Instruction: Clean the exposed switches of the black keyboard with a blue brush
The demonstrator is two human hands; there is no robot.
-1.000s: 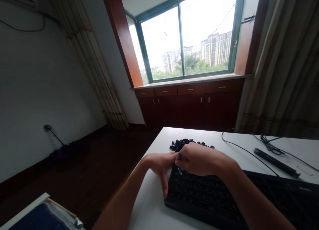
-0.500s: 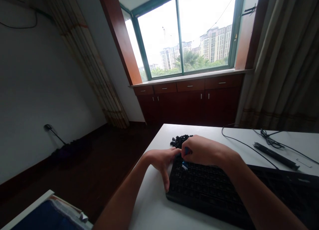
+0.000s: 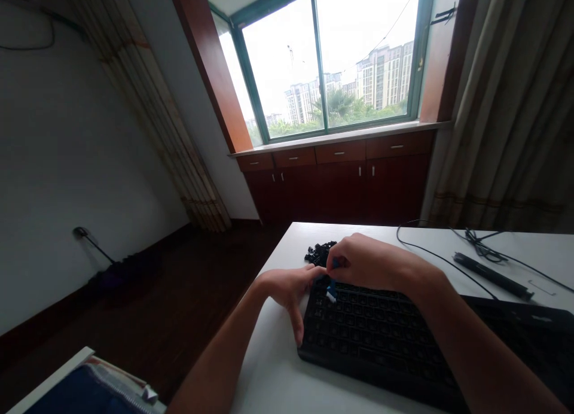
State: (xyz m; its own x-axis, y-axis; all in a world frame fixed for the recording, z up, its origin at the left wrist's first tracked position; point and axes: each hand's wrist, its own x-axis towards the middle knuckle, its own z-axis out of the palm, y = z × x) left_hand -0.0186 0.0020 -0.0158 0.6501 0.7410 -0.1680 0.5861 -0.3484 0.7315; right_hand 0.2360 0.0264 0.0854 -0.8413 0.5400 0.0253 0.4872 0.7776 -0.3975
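A black keyboard (image 3: 372, 336) with its keycaps off lies on the white table. My right hand (image 3: 359, 259) is closed around the handle of a small blue brush (image 3: 332, 289), whose white bristles point down at the keyboard's far left part. With thumb and fingers spread, my left hand (image 3: 291, 291) rests along the keyboard's left edge. Its fingertips come close to the right hand. Just beyond both hands sits a pile of loose black keycaps (image 3: 319, 253), partly hidden by the right hand.
On the right of the white table (image 3: 269, 366) lie a long black strip (image 3: 491, 276), a bent thin wire (image 3: 540, 288) and a black cable (image 3: 484, 246). A drawer-like box with blue cloth (image 3: 76, 393) is at lower left. Cabinets (image 3: 332, 186) stand under the window.
My right hand has lifted slightly and the brush has shifted a little, showing more of its blue neck and white bristles. My left hand stays at the keyboard's edge.
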